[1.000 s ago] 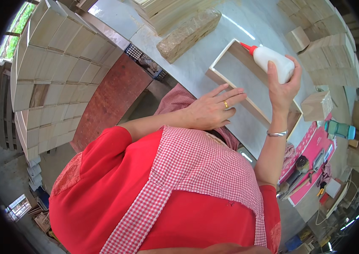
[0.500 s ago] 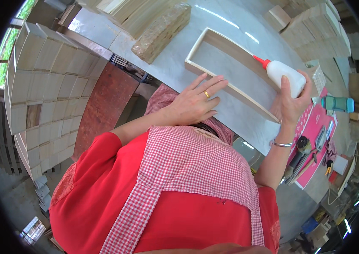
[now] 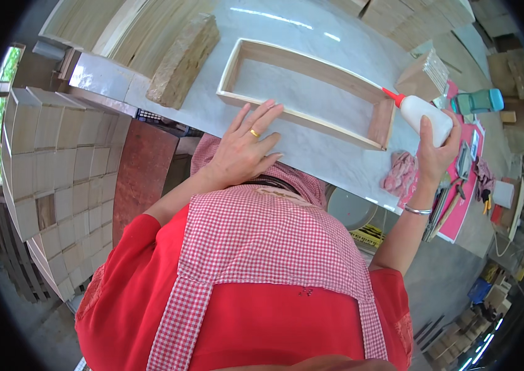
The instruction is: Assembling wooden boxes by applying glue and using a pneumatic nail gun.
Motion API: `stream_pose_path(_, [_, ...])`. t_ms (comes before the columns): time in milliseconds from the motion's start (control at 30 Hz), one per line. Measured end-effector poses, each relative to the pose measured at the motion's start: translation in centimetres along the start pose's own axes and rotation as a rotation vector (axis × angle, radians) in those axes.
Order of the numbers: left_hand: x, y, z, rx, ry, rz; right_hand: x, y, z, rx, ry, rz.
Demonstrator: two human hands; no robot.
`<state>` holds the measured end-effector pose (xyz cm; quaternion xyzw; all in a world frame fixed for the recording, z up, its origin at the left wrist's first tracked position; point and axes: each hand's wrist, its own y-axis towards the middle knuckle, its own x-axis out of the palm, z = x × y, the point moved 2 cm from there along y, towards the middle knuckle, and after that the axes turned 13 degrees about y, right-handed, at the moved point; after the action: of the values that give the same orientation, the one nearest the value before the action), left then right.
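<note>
A long rectangular wooden frame (image 3: 319, 123) lies on the pale marbled tabletop (image 3: 302, 96), with whitish lines along its upper edges. My left hand (image 3: 246, 147), a gold ring on one finger, is open, its fingers spread and fingertips resting at the frame's near side. In my right hand (image 3: 440, 149) is a white squeeze bottle (image 3: 424, 117) with a red pointed nozzle, tilted so that the tip points left. That tip is at the frame's far right corner; whether it touches the wood I cannot tell.
A wrapped block (image 3: 183, 62) and stacked boards (image 3: 132, 28) stand on the left. Wooden boxes (image 3: 58, 161) are piled beyond the table's left side. A crumpled pink cloth (image 3: 400, 175), a teal bottle (image 3: 477, 101) and tools on a pink sheet (image 3: 456, 216) are on the right.
The bottle's nozzle has moved along the frame's far edge to its right corner. The view has shifted, showing the frame's right end. My left hand remains at the near side.
</note>
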<state>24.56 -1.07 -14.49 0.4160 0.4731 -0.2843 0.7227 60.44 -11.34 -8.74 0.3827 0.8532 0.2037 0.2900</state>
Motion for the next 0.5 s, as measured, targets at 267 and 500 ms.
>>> stream_pose_path(267, [0.1,0.0,0.1,-0.013,0.014,0.001,-2.3,-0.5,0.3,0.068,-0.02,0.036])
stream_pose_path(500, [0.2,0.0,0.1,-0.011,0.024,0.008,-3.6,-1.7,-0.9,0.107,-0.049,0.01])
